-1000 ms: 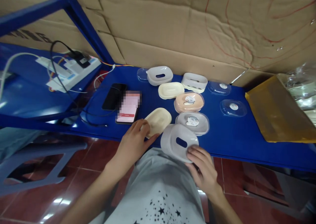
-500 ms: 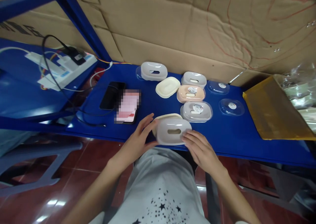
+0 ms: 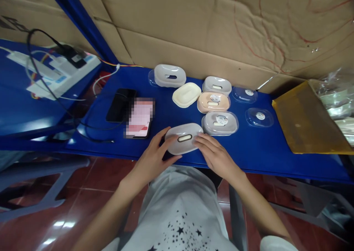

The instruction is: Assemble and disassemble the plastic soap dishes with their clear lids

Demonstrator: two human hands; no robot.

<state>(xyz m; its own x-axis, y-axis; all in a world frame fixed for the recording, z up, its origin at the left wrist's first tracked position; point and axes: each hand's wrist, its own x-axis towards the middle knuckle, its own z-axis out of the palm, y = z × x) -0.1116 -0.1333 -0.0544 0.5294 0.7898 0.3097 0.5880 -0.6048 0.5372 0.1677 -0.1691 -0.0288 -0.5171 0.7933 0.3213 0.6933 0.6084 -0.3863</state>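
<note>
A light grey oval soap dish (image 3: 184, 147) with a slot in its middle lies between my hands near the table's front edge. Cream colour shows through the slot, so a cream piece seems to sit beneath it. My left hand (image 3: 156, 147) grips the dish's left end, thumb at the front and fingers behind. The fingers of my right hand (image 3: 214, 151) press together on its right end. Just behind are a cream tray (image 3: 187, 95), a peach soap dish (image 3: 204, 103) and a grey soap dish under a clear lid (image 3: 207, 123).
Farther back stand two grey soap dishes (image 3: 174, 72) (image 3: 223, 82). Clear lids (image 3: 251, 121) lie at the right, before an open carton (image 3: 306, 122) of wrapped goods. Phones (image 3: 117, 105) and cables lie left, beside a power strip (image 3: 49, 85). Cardboard (image 3: 177, 30) walls the back.
The grey dish has moved left and now sits over the cream piece, which fills its slot and no longer shows behind it. Both hands have moved left with it.
</note>
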